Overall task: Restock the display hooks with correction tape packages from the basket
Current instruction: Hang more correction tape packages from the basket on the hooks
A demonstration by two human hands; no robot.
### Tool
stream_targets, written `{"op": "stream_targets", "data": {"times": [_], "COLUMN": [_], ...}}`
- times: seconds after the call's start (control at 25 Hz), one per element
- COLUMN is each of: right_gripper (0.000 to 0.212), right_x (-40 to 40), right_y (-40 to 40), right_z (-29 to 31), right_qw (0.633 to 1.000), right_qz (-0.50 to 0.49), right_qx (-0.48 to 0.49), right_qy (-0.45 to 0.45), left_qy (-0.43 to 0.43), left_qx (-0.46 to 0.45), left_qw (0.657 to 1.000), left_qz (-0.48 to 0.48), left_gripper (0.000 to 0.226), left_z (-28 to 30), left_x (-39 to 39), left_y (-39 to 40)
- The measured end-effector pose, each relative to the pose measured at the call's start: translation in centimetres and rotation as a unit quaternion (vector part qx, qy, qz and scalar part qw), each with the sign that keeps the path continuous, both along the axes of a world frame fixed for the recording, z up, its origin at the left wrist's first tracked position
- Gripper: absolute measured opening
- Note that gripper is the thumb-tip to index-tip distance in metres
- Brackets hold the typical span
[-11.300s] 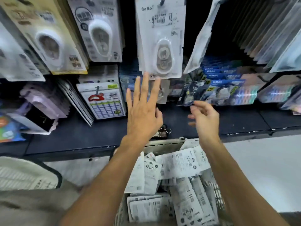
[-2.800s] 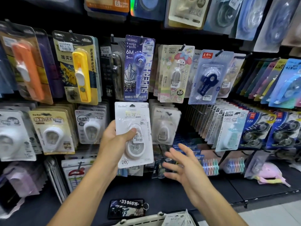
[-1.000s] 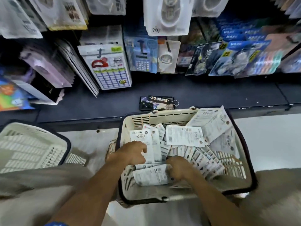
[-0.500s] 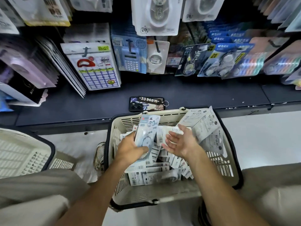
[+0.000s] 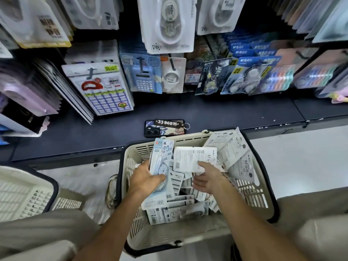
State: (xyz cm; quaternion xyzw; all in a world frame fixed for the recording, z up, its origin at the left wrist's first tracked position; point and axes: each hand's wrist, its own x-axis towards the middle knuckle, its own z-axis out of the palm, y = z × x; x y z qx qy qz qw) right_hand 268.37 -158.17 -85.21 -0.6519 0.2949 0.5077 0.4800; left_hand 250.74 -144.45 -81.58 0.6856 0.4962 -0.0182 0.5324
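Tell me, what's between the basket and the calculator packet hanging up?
A phone lies flat on the dark shelf between the basket and the calculator packet, in the head view.

slatted plastic basket (image 5: 250, 193), glossy blister packages (image 5: 165, 25)

Left hand (image 5: 144, 180) curled in a grip, right hand (image 5: 209, 178) flat, fingers (image 5: 202, 165) straight

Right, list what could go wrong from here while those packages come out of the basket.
1. The left hand grips a blue package upright among loose white packages; lifting it may drag others over the basket rim.
2. The phone lies on the shelf ledge right behind the basket; a passing arm might knock it off.
3. The right hand is sorting a mixed pile, so a wrong package could get picked.
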Motion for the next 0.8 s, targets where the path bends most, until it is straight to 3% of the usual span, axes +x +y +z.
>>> {"op": "stream_targets", "data": {"times": [0.12, 0.32, 0.44, 0.52, 0.6, 0.68, 0.72, 0.8], "right_gripper": [0.026, 0.021, 0.015, 0.019, 0.023, 0.018, 0.010, 0.033], "right_x": [-0.8, -1.8, -4.9, -6.0, -6.0, -5.0, -4.5, -3.6], "right_y": [0.7, 0.1, 0.1, 0.8, 1.6, 1.8, 1.6, 0.7], "right_z": [-0.2, 0.4, 2.0, 3.5, 5.3, 6.6, 6.9, 6.4], "right_qw": [0.992, 0.958, 0.939, 0.911, 0.884, 0.854, 0.850, 0.857], "right_qz": [-0.098, -0.209, -0.044, 0.099, 0.217, 0.274, 0.278, 0.274], "right_qx": [0.074, 0.040, 0.025, 0.057, 0.189, 0.320, 0.340, 0.300], "right_qy": [0.002, -0.192, -0.342, -0.396, -0.367, -0.306, -0.290, -0.318], "left_qy": [0.000, 0.027, 0.050, 0.034, -0.014, -0.064, -0.076, -0.087], "left_qx": [0.008, 0.047, 0.085, 0.051, -0.014, -0.083, -0.116, -0.167], "left_qw": [1.000, 0.998, 0.995, 0.998, 0.999, 0.995, 0.990, 0.981], "left_qz": [0.005, 0.012, -0.020, -0.031, -0.028, -0.001, 0.021, 0.055], "left_gripper": [0.045, 0.045, 0.054, 0.057, 0.046, 0.040, 0.044, 0.036], "left_z": [-0.2, 0.0, 0.4, 0.3, 0.1, 0.4, 0.3, 0.4], "left_x": [0.1, 0.2, 0.9, 1.6, 1.7, 1.4, 1.1, 0.8], "left_y": [-0.1, 0.0, -0.5, -0.8, -1.1, -0.8, -0.6, -0.2]}}
